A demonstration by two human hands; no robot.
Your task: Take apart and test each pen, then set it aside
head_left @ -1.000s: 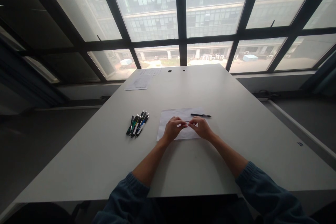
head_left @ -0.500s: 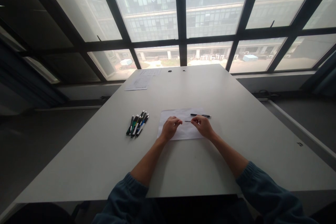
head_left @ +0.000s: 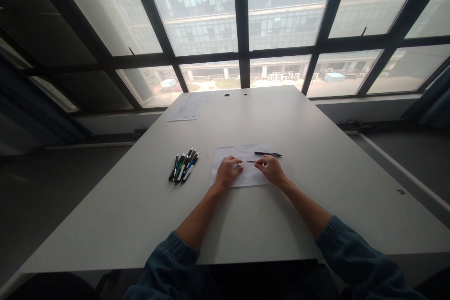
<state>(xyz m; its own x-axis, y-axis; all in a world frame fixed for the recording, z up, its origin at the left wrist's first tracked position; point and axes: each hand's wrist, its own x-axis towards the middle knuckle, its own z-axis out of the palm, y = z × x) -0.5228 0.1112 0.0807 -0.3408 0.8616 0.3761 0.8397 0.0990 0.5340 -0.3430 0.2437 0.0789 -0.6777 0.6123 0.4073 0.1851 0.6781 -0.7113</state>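
A sheet of white paper point(head_left: 248, 180) lies before me, under both hands. My left hand point(head_left: 227, 172) rests at its left side, thumb and fingertips parted; a tiny dark spot shows between them, too small to name. At the right, my right hand point(head_left: 271, 169) is closed in a pinch. A thin dark rod, like a pen refill point(head_left: 251, 161), sticks out leftward from its fingertips. Just beyond that hand lies a black pen point(head_left: 267, 153), partly over the paper's right part. Tiny specks on the paper near the right fingertips cannot be made out.
Several pens point(head_left: 183, 167) lie in a loose pile left of the paper. Printed sheets point(head_left: 184, 111) are at the table's far left. The white table point(head_left: 260, 225) reaches to the windows, with a small dark mark point(head_left: 401, 192) near its right edge.
My left thumb and fingers have spread apart from a closed pinch. My right hand stays nearly in place, the thin rod still at its fingertips.
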